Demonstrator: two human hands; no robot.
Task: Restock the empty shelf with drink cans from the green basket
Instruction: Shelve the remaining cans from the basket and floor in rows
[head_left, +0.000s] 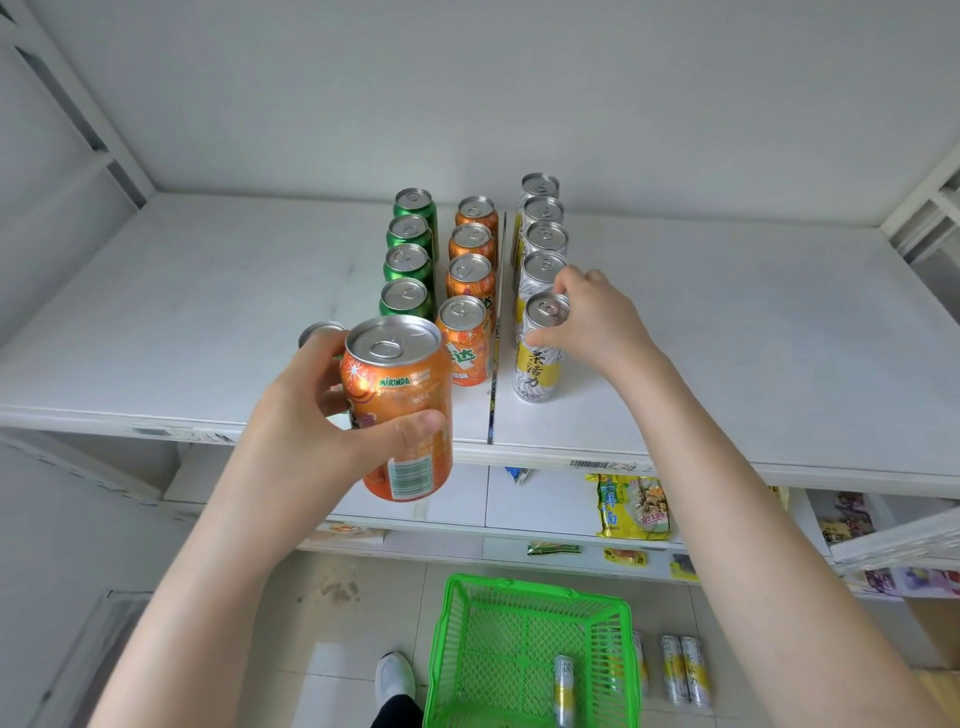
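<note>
Spanning the view, white shelf carries three can rows | green basket on floor, near | left hand grasping orange Mirinda can at shelf's near edge | right hand pinching silver-yellow can heading right row

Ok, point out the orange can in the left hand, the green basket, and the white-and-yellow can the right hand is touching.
orange can (400, 384), head view, upper side by the logo.
green basket (540, 588), head view, far rim.
white-and-yellow can (537, 371), head view, yellow label band on its side.

Glossy metal cans, plastic basket
</note>
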